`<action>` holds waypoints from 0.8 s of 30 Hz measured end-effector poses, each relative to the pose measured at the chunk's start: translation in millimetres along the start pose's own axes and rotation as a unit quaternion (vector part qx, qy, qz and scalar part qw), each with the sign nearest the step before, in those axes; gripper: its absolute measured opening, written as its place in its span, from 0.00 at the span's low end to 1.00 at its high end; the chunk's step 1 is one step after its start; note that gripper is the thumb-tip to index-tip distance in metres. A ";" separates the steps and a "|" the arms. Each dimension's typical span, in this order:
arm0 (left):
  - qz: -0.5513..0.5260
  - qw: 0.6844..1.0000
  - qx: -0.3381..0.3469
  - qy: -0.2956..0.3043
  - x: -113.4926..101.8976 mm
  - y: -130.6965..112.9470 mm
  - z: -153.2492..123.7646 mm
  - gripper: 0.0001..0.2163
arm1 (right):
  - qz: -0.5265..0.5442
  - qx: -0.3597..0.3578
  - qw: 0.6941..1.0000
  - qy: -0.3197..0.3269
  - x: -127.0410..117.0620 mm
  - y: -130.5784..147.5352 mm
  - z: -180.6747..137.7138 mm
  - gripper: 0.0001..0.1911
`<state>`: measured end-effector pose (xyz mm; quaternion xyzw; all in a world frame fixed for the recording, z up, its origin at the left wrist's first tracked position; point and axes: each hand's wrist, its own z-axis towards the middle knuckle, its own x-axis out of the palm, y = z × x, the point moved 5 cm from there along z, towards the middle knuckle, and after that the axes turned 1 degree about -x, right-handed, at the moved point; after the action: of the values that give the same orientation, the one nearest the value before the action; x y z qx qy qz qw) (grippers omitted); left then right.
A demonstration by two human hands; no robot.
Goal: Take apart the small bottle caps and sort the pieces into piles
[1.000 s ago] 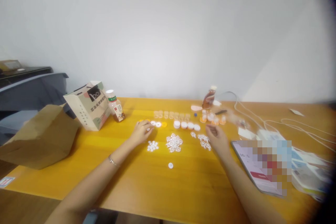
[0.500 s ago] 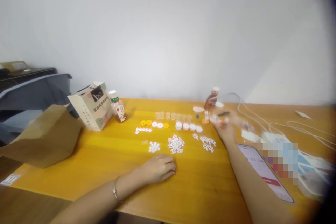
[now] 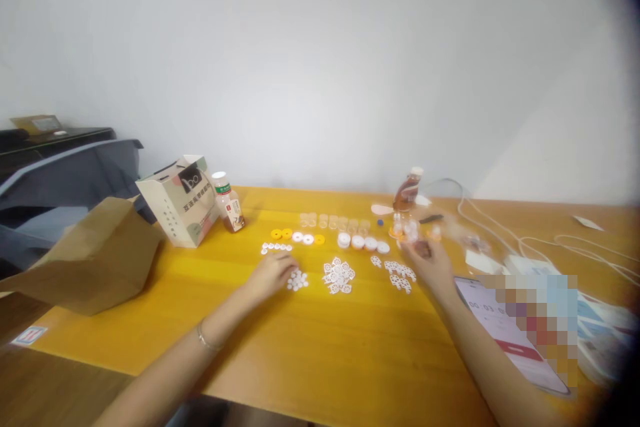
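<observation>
left hand (image 3: 273, 273) low centre of frame, resting on the yellow table (image 3: 350, 347), fingertips at the little pile of white discs (image 3: 298, 281); fingers curled, whether pinching one i cannot tell. right hand (image 3: 431, 265) right of centre, fingertips pinched on a small dark piece (image 3: 424, 250), blurred. white lattice pieces (image 3: 339, 275) lie between the hands; phone (image 3: 505, 333) beside the right forearm.

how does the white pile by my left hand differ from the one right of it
The disc pile is small, of solid round pieces; the lacy pile is bigger, with openwork pieces. The left hand has its fingers at the disc pile; the lacy pile lies untouched. Both are white, on the table.
</observation>
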<state>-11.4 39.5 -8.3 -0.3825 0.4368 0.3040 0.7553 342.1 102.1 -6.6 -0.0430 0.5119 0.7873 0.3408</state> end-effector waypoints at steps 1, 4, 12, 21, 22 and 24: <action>0.005 0.999 -0.039 -0.001 -3.2 17.3 2.2 0.08 | 0.001 -0.005 1.000 0.029 2.5 11.4 -10.7 0.17; 0.027 0.992 -0.121 -0.013 -9.7 58.6 5.3 0.08 | 0.014 -0.031 0.988 0.148 14.4 47.1 -48.2 0.15; 0.061 0.986 -0.156 -0.020 -9.5 83.8 8.0 0.11 | 0.061 -0.127 0.919 0.368 44.8 96.4 -132.8 0.05; 0.069 0.984 -0.161 -0.018 -8.9 84.5 6.9 0.11 | 0.060 -0.146 0.900 0.407 57.3 101.4 -153.6 0.01; 0.068 0.984 -0.161 -0.019 -9.3 84.6 6.8 0.11 | 0.061 -0.144 0.899 0.409 58.0 100.5 -154.1 0.01; 0.066 0.984 -0.161 -0.023 -11.5 83.2 6.5 0.10 | 0.062 -0.141 0.898 0.411 58.9 98.7 -154.7 0.01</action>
<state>-79.6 87.0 -22.0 -0.4625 0.3888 0.4285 0.6718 196.3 -22.1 -27.6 -0.3785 0.4915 0.7833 0.0407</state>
